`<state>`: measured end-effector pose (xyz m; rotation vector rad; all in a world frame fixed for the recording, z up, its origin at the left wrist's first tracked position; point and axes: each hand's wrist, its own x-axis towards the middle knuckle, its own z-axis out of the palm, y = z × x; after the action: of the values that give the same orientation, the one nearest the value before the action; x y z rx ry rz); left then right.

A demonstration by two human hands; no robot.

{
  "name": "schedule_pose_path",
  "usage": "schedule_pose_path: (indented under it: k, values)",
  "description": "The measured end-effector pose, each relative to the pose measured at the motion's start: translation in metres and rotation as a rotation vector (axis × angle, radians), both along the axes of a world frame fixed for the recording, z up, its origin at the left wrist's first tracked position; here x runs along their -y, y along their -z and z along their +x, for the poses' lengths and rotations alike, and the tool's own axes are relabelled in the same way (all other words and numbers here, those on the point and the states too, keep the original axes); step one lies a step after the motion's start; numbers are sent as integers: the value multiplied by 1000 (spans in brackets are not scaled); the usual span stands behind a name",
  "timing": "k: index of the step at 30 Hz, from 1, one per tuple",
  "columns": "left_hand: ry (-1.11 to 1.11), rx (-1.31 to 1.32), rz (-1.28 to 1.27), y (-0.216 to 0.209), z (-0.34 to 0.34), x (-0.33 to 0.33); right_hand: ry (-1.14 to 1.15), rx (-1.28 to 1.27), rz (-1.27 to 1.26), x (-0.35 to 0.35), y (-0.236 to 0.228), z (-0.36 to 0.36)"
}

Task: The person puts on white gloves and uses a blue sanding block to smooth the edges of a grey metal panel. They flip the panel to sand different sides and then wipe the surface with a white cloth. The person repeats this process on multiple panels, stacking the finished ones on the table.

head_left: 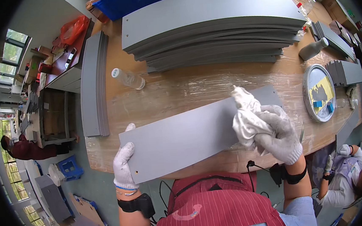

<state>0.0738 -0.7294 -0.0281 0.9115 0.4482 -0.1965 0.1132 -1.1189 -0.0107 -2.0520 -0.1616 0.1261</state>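
Observation:
A long flat grey panel [183, 136] lies slanted in front of me, over the near part of the table. My left hand [124, 162], in a white knit glove, grips its left end, with the thumb on the top face. My right hand [278, 133], gloved the same way and smudged grey, is closed around a crumpled white cloth [246, 116]. That cloth rests against the panel's right part and hides some of it. A small hole shows near the panel's lower left corner.
Behind the panel a tall stack of grey panels [207, 17] fills the table's far side. More panels [95, 85] stand at the left. A clear bottle [129, 79], a grey bottle [313, 49] and a round lid [307, 94] with blue blocks are around. Another person [343, 176] sits at the right.

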Motion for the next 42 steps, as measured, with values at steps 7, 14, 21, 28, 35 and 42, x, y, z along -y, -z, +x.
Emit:
schedule_pose_path:
  k: [7, 14, 21, 28, 35, 42]
  values:
    - [400, 161, 364, 2, -7, 5, -586, 622, -179, -211, -4, -19]
    - [89, -259, -202, 31, -17, -4, -432, 573, -413, -147, 32, -21]
    - [58, -209, 31, 43, -5, 10, -274, 534, -543, -8, 75, 13]
    - [316, 40, 326, 70, -24, -48, -492, 115, -378, 13, 30, 57]
    - [579, -58, 748, 67, -21, -59, -236, 378, -210, -13, 19, 79]
    - [455, -358, 556, 3, -18, -19, -179, 534, -7, -90, 87, 39]
